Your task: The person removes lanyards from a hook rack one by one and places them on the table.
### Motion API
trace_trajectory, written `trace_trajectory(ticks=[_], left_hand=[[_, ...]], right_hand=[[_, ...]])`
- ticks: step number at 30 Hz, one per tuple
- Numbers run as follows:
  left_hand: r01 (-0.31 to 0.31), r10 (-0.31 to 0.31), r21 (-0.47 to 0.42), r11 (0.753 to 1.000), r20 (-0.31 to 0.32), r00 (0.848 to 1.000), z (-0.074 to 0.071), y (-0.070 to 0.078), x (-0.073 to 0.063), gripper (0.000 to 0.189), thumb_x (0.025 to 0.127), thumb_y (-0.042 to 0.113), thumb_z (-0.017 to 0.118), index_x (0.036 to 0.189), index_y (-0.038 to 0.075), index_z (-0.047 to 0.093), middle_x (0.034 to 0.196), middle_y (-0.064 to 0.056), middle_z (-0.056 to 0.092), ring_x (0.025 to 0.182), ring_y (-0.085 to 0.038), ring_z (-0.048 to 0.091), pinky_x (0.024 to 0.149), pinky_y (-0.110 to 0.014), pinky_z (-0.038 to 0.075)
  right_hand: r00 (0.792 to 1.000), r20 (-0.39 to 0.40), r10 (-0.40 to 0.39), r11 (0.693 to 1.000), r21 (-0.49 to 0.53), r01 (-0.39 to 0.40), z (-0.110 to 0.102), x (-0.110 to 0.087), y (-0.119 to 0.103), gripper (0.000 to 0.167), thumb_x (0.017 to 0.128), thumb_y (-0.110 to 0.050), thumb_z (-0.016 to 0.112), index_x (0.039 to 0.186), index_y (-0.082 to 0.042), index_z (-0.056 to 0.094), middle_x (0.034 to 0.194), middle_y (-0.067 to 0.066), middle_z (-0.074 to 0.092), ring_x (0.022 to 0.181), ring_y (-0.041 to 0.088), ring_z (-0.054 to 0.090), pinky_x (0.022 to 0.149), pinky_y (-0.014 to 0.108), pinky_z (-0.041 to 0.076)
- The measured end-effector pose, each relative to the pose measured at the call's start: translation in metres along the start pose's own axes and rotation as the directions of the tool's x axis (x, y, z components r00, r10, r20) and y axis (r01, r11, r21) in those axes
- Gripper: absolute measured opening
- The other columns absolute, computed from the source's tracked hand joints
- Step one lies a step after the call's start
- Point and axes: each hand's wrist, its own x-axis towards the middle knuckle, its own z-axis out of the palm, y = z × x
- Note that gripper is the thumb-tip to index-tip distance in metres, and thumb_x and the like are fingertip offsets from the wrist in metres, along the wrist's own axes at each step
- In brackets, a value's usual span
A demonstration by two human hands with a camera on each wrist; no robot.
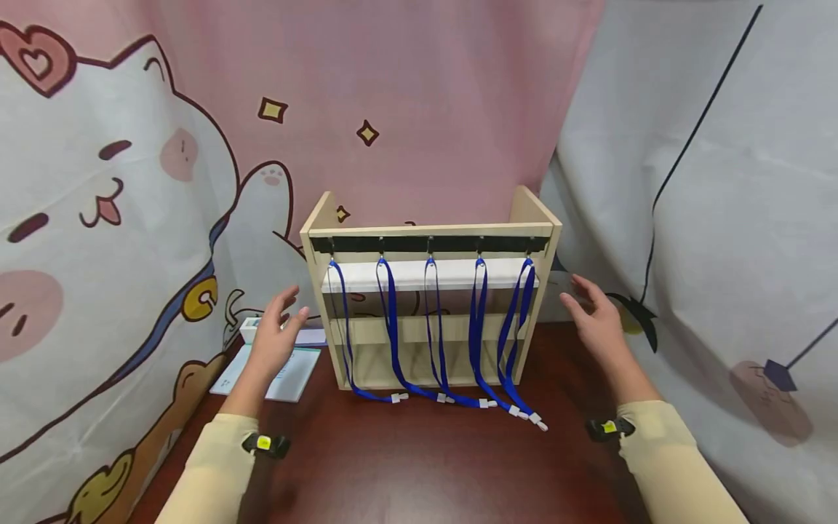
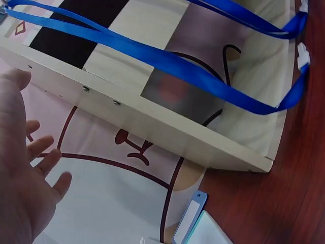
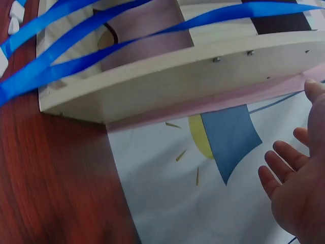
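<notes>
Left hand: just off the wooden rack's left side, fingers loosely bent, grasping nothing | right hand: off its right side, fingers relaxed, likewise unladen | five blue lanyards: hung between both hands down its front, long axes near vertical, lower ends sweeping right, most white clips nearer right hand

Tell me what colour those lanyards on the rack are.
The lanyards are blue, showing best in the head view.
</notes>
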Motion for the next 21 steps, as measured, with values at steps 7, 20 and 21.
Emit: trace_trajectory(ticks=[7,20,21], left_hand=[[0.005,-0.008,-0.091,0.996,-0.036,0.999,0.002,0.003,-0.005,0.062,0.113,0.044,0.063,0.164,0.012,0.048,0.166,-0.015,0.048,0.154,-0.04,0.044,0.125,-0.065,0.037],[-0.069,0.051,-0.166,0.984,-0.11,0.993,0.001,0.022,0.002,0.052,0.112,0.031,0.068,0.155,0.005,0.054,0.154,-0.016,0.058,0.142,-0.036,0.055,0.118,-0.062,0.045],[-0.067,0.048,-0.164,0.984,-0.114,0.992,0.001,0.024,0.003,0.052,0.112,0.032,0.068,0.154,0.005,0.054,0.153,-0.016,0.059,0.141,-0.036,0.056,0.117,-0.062,0.046]], right_hand=[[0.995,-0.097,-0.008,0.999,0.047,0.012,0.005,-0.004,-0.003,0.063,0.112,-0.049,0.062,0.164,-0.015,0.052,0.161,0.012,0.059,0.144,0.035,0.055,0.12,0.053,0.048],[0.971,-0.232,-0.065,0.993,0.085,0.086,0.005,-0.006,-0.024,0.045,0.112,-0.038,0.066,0.149,-0.014,0.064,0.141,0.008,0.07,0.122,0.009,0.061,0.1,0.02,0.049],[0.968,-0.24,-0.077,0.991,0.088,0.101,0.004,-0.006,-0.026,0.044,0.112,-0.037,0.066,0.148,-0.013,0.064,0.139,0.008,0.071,0.12,0.009,0.061,0.099,0.02,0.049]])
